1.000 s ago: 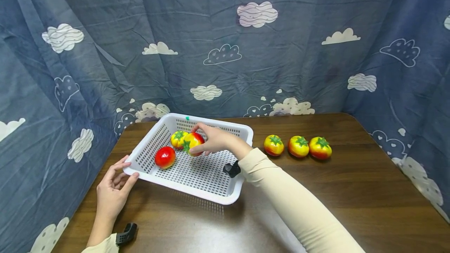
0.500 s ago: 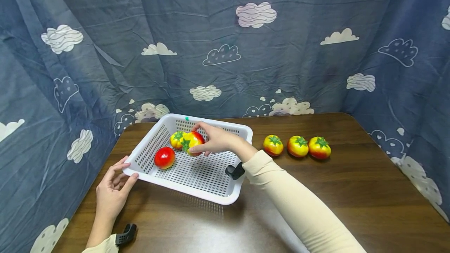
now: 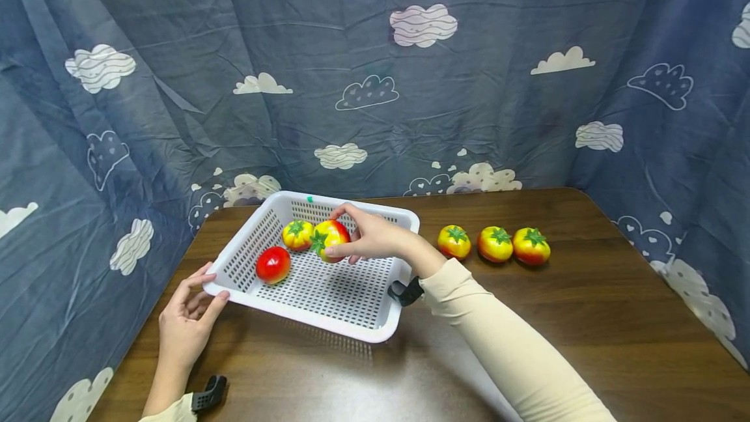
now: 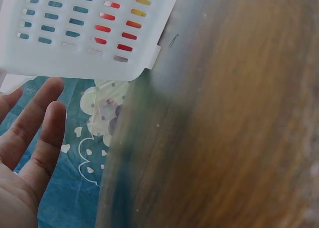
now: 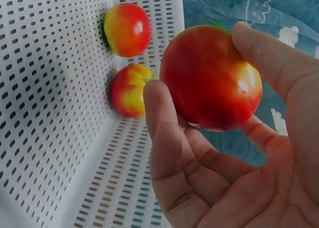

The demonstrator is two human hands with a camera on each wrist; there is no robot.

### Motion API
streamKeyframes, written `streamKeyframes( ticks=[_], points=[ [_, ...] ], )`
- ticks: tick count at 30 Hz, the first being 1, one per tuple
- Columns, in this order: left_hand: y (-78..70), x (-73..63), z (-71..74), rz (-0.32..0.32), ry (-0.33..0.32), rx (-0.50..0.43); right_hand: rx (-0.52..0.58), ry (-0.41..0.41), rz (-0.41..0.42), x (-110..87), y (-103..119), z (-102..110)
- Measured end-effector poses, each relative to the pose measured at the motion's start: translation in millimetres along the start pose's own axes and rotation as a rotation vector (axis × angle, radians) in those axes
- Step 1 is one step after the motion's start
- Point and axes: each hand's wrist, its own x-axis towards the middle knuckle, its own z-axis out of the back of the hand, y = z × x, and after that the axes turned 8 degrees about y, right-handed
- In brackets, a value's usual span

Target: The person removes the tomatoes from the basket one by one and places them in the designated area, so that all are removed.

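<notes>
My right hand (image 3: 375, 236) holds a red and yellow toy tomato (image 3: 332, 239) with green leaves over the white plastic basket (image 3: 316, 327). In the right wrist view the thumb and fingers curl round this tomato (image 5: 209, 81), its smooth red side towards the camera. Inside the basket, at its left end, lie two more: a yellow one (image 3: 297, 236) with its leaves up and a red one (image 3: 273, 265) with its leaves hidden. My left hand (image 3: 186, 324) grips the basket's near left corner between thumb and fingers; its fingers (image 4: 52, 130) show under the basket in the left wrist view.
Three more toy tomatoes stand in a row right of the basket: a left one (image 3: 454, 242), a middle one (image 3: 495, 244) and a right one (image 3: 531, 247). All rests on a brown wooden table (image 3: 527, 324). A blue cloud-patterned curtain (image 3: 351, 38) hangs behind.
My right hand has moved slightly right with the tomato, opening a little distance from the yellow one in the basket. My left hand keeps its hold on the corner.
</notes>
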Motion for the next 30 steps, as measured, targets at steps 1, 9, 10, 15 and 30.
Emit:
streamKeyframes(
  ticks=[1,9,10,15,30],
  points=[
    [-0.2,-0.3,-0.1,0.001,-0.001,0.000,0.004,-0.003,-0.001,-1.8,-0.3,0.7],
    [0.3,0.2,-0.1,-0.005,-0.005,-0.010,0.067,-0.015,-0.006,-14.5,-7.5,7.0],
    [1.0,0.4,0.0,-0.005,-0.005,-0.014,0.071,-0.018,-0.003,-15.5,-9.0,7.3],
    [2.5,0.5,-0.4,-0.014,-0.005,-0.016,0.096,-0.035,0.013,-21.7,-14.9,7.8],
    [2.9,0.1,-0.6,-0.018,-0.001,-0.028,0.176,-0.085,0.054,-43.6,-27.2,9.0]
  ],
)
